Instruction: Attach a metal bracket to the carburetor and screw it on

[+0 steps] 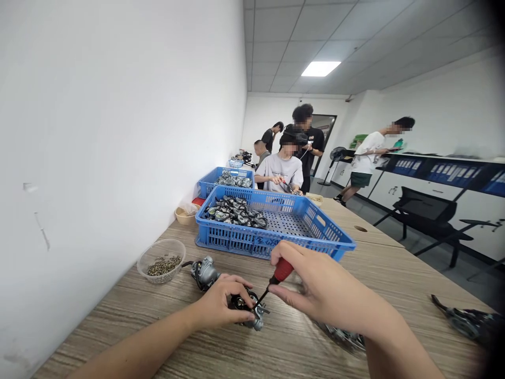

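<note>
My left hand (224, 305) is closed on a metal carburetor-like part (257, 320) with a black round piece, holding it on the wooden table. In my right hand (315, 284) is a screwdriver with a red and black handle (282, 270); its dark shaft slants down to the part beside my left fingertips. The tip is hard to make out. Just behind my left hand lies another metal part (205, 273) with a black hose. A clear bowl of small brass-coloured screws (163, 265) stands to the left. Beneath my right forearm, a clear container with metal pieces (347, 339) is partly hidden.
A blue crate (276, 242) holding black and silver parts stands beyond my hands, with a second blue crate (205, 184) behind. A tan bowl (185, 217) is by the wall. Dark parts (465, 321) lie at right. A seated person (281, 171) works across the table.
</note>
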The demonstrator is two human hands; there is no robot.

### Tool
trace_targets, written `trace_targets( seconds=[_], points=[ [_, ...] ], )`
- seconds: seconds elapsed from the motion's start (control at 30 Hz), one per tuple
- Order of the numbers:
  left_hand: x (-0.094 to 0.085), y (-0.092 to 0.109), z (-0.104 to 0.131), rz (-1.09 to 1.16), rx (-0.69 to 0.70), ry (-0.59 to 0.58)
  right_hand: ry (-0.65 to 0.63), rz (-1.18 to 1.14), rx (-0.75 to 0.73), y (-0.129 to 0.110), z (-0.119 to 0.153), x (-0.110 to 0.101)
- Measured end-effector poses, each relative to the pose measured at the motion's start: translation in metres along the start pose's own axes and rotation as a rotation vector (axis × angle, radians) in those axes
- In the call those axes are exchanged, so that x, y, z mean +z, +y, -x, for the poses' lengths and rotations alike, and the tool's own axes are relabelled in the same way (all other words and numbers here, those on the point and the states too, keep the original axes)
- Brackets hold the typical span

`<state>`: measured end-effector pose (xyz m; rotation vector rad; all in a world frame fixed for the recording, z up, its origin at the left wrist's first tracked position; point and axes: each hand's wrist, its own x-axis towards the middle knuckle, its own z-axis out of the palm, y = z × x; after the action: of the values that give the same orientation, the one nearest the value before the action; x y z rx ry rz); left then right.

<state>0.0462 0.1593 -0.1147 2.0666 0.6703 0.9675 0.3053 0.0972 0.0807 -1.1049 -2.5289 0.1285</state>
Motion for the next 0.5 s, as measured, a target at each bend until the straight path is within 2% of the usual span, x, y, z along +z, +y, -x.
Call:
trace_targets(
  seconds=[0.13, 0.2, 0.37, 0.5],
  points=[
    [0.001, -0.005, -0.001, 0.030, 0.005, -0.003, -0.108, -0.185, -0.070, 0.000, 0.005, -0.012],
    [0.001, -0.005, -0.001, 0.047, 0.009, 0.002, -0.106, -0.153, -0.076, 0.003, 0.002, -0.009],
    [0.002, -0.003, 0.000, 0.061, 0.038, 0.019, 0.034, 0.145, 0.008, 0.005, -0.004, 0.004],
    [0.002, -0.003, -0.001, 0.059, 0.042, 0.006, -0.050, -0.013, 0.033, 0.001, 0.006, -0.005]
  ],
)
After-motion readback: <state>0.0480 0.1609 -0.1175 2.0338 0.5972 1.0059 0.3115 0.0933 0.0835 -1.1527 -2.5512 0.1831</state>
